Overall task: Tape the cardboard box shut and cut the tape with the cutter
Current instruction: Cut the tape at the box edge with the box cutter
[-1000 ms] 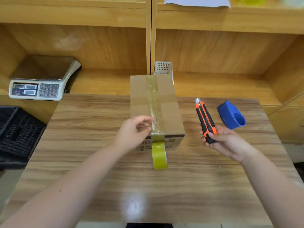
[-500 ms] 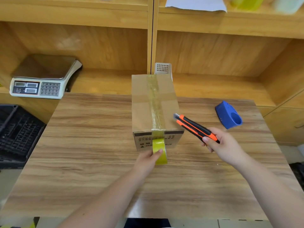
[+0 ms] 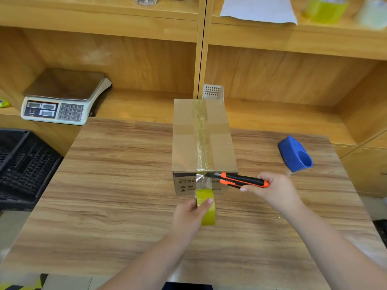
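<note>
Box (image 3: 202, 139) mid tabletop, toward far edge, long axis front to back, taped along top seam. Left hand (image 3: 188, 216) clamped on yellow tape roll (image 3: 206, 206) below near face, strip taut. Right hand (image 3: 272, 189) gripping cutter (image 3: 240, 180), lying crosswise, blade tip at strip's right edge.

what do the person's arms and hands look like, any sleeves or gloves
Both arms are bare as far as the view shows, with no sleeves in sight. The left hand and right hand wear no gloves. No rings, watch or bands are visible on fingers or wrists. The nails look short and unpainted.
</note>
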{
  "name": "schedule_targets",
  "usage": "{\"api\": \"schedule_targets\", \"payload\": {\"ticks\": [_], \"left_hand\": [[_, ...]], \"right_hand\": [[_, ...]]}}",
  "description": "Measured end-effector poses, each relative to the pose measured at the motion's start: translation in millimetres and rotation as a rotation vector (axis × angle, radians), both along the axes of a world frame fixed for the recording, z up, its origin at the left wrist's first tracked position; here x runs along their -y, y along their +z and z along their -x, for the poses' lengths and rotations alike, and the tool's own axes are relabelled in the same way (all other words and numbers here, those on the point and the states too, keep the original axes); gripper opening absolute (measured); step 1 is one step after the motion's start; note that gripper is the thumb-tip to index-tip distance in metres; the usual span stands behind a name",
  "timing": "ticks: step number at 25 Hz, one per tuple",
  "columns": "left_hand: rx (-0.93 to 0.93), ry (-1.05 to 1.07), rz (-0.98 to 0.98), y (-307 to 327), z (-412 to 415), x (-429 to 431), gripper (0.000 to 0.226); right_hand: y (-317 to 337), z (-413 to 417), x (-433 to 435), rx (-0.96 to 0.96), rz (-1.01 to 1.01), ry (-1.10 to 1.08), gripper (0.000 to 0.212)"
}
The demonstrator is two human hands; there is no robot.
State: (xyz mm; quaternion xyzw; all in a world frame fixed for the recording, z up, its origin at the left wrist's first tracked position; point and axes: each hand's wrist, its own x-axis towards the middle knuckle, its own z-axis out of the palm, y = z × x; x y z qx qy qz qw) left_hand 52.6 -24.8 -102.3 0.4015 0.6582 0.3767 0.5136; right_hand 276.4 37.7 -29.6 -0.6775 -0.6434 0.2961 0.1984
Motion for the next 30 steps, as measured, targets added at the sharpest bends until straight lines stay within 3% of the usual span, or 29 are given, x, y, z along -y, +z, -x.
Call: {"api": "schedule_targets", "payload": {"ticks": [4, 6, 8, 10, 12, 20, 23, 30], "left_hand": [[0.043, 0.005, 0.005, -3.0, 0.2, -0.7, 0.047], [0.060, 0.023, 0.018, -5.2, -0.9, -0.7, 0.052], [0.110, 0.025, 0.040, -10.1, -1.9, -0.4, 0.051], [0.178, 0.014, 0.067, -16.4, -2.0, -0.3, 0.073], [0.223, 0.014, 0.106, -23.2, -1.7, -0.2, 0.094], [0.210, 0.033, 0.134, -33.4, -6.1, -1.6, 0.076], [0.190, 0.029, 0.132, -33.0, -8.5, -2.3, 0.068], [0.171, 0.029, 0.155, -40.4, -11.6, -0.5, 0.064]], "right_hand": [[12.6, 8.5, 2.9, -0.468, 0.131, 0.028, 0.015], [12.4, 6.6, 8.0, -0.758, 0.247, 0.018, 0.019], [12.3, 3.7, 10.2, -0.858, 0.318, 0.044, 0.021], [11.4, 2.5, 9.4, -0.704, 0.311, 0.084, 0.006], [11.1, 0.4, 6.0, -0.478, 0.230, 0.119, 0.008], [15.1, -3.6, -18.5, 0.369, -0.279, 0.368, 0.044], [7.4, 2.9, -19.4, 0.487, -0.480, 0.525, 0.044], [0.6, -4.9, -26.0, 0.517, -0.591, 0.595, 0.040]]}}
